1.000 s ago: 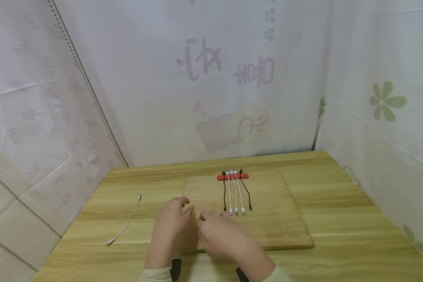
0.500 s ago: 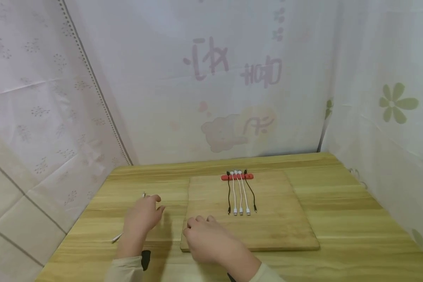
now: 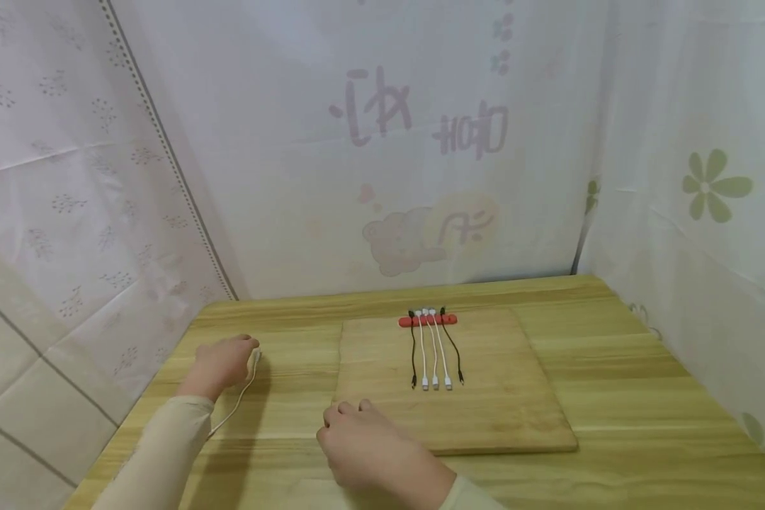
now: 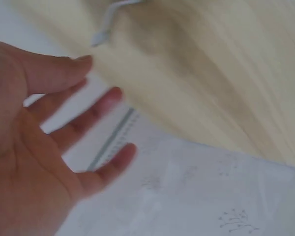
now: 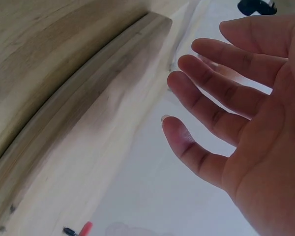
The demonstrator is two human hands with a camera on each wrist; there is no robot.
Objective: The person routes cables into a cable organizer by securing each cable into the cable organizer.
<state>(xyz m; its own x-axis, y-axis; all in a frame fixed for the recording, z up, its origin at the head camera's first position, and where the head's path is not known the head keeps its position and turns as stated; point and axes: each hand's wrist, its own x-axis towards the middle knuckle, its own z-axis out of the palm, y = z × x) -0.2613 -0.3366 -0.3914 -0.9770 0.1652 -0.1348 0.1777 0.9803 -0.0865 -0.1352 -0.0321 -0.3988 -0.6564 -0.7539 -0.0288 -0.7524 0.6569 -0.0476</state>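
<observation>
My left hand (image 3: 226, 361) reaches over the table at left, its fingertips close to the far end of a short white cable (image 3: 243, 394). In the left wrist view the fingers of that hand (image 4: 44, 132) are spread and hold nothing; one plug of the white cable (image 4: 101, 38) shows just beyond the thumb tip. My right hand (image 3: 366, 446) hovers by the near left corner of a wooden board (image 3: 510, 418). Its fingers are loosely bent around nothing, as the right wrist view of this hand (image 5: 255, 98) shows.
A red cable holder (image 3: 404, 322) lies along the board's far edge. Several short cables hang from it toward me, white ones (image 3: 441, 347) between two black ones (image 3: 413, 354). Patterned curtain (image 3: 293, 177) encloses the wooden table (image 3: 612, 397) at the back and sides.
My left hand has moved left, away from the board, to the far end of the loose white cable. The right hand has shifted slightly left and toward me.
</observation>
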